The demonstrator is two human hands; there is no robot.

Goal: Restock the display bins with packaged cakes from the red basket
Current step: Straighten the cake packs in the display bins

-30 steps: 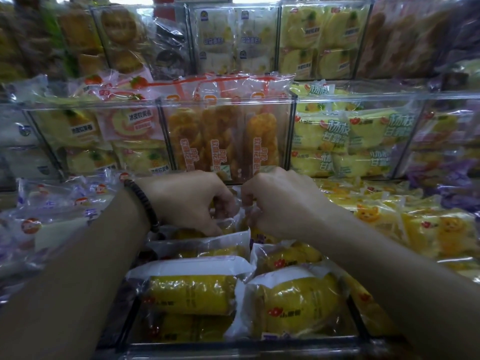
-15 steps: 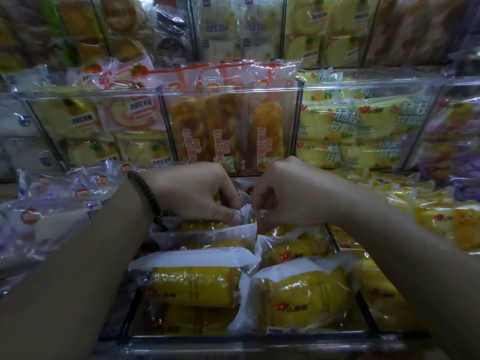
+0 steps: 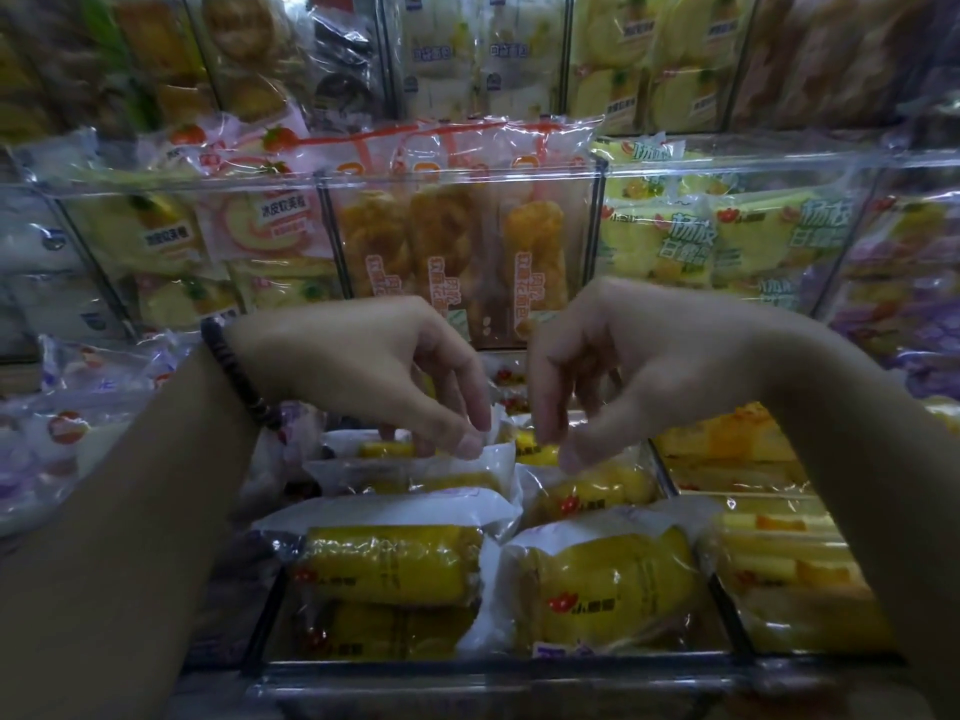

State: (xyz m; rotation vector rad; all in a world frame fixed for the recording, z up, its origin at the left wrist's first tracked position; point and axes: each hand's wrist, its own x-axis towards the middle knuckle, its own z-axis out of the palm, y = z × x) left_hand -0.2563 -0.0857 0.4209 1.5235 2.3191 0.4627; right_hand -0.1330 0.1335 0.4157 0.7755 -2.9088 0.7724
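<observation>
Looking down into a clear display bin [image 3: 519, 667] on the lowest tier, filled with packaged cakes [image 3: 389, 563] — yellow rolls in clear wrappers with white ends and a red logo, lying in two columns, the front packs stacked on others below. Both hands over the back half of that bin, close together but not touching.

Left hand [image 3: 363, 366] palm down, wrist raised, fingers drooping and loosely bent; thumb and forefinger tips close together right at the white corner of a left-column pack [image 3: 441, 478]. Touching the wrapper, by the look of it, yet impossible to tell whether pinching it or only resting there. Dark beaded bracelet [image 3: 234, 376] round the left wrist.

Right hand [image 3: 654, 366] likewise arched, fingers curled loosely downward, tips just above a right-column pack [image 3: 597, 493]; nothing plainly held between them — slack rather than clenched.

Just right of the bin, yellow-and-orange sliced cakes [image 3: 769, 558]; to the left, white and purple packs [image 3: 62, 439]. One tier up, behind the hands, orange twisted breads [image 3: 462, 241] standing upright in a clear bin, with pink swirl rolls [image 3: 260, 226] to their left and yellow-green packs [image 3: 670, 241] to their right. Above those, more wrapped bakery goods [image 3: 467, 54], dim and blurred.
</observation>
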